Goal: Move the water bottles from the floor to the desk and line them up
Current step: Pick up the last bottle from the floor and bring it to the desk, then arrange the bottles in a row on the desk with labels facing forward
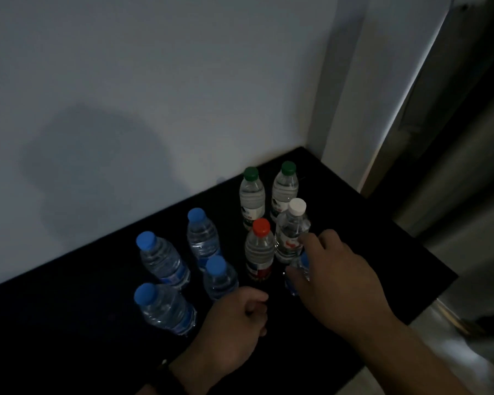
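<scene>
Several water bottles stand on the black desk [382,252]. Two green-capped bottles [251,195] [285,189] stand at the back, with a white-capped bottle [293,229] and a red-capped bottle [259,252] in front of them. Blue-capped bottles [161,260] [201,235] [166,307] [219,276] are grouped to the left. My right hand [337,280] grips a small blue-capped bottle [301,267], mostly hidden by the fingers, right of the red-capped one. My left hand [234,323] rests with curled fingers just in front of the nearest blue-capped bottle, hiding its base.
A pale wall [154,109] runs along the desk's back edge. The desk's right edge drops to a light floor [454,352]. A door frame and dark opening [454,138] lie to the right. The room is dim.
</scene>
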`<state>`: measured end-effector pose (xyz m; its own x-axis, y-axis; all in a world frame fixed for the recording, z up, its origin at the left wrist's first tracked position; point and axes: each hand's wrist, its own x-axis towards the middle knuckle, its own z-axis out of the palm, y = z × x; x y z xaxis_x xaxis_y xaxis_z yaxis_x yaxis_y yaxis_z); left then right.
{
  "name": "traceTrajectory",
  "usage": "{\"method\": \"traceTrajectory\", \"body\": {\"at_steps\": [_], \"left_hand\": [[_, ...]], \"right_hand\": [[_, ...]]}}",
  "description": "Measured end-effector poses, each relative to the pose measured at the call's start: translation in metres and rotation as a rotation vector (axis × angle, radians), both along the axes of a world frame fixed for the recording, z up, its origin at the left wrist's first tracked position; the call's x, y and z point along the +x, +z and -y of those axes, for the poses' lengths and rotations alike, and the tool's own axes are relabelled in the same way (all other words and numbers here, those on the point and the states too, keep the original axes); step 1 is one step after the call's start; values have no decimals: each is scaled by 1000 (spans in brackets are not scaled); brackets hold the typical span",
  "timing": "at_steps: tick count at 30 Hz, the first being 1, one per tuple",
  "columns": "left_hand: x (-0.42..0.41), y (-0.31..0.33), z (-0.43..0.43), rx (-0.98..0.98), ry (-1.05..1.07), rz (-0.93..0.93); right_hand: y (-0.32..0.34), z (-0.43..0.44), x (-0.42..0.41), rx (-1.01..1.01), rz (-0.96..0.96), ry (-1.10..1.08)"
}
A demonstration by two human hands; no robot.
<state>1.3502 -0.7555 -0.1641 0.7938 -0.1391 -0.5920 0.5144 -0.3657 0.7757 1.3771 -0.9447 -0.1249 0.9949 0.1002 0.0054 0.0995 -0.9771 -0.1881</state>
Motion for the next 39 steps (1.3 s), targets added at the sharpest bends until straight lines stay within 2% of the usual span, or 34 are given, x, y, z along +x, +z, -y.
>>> {"method": "traceTrajectory", "body": {"at_steps": [3,9,12,16,19,24,28,30,36,39], "left_hand": [[-19,20,-26,54,-75,114],[-59,66,-95,34,-105,228],[-73,85,-125,72,-58,347],[-87,100,-149,238,7,603],[-92,104,-158,308,85,730],[-81,100,-160,502,173,953],[-75,80,-159,640,222,1128],[-76,67,-158,669,229,1201],[-106,19,-152,839,356,1287],[-132,9,-144,870,374,1294]], "right_hand": [[14,-25,-20,18,48,15],[44,-84,-53,78,165,62],[55,-111,-63,105,208,124],[72,-135,-66,108,213,180],[80,-148,-61,126,260,264],[71,-160,-36,133,345,388],[50,-162,-27,136,545,443],[35,-161,-28,148,585,434],[-11,-142,-53,187,688,420],[-15,-131,-70,229,669,410]]}}
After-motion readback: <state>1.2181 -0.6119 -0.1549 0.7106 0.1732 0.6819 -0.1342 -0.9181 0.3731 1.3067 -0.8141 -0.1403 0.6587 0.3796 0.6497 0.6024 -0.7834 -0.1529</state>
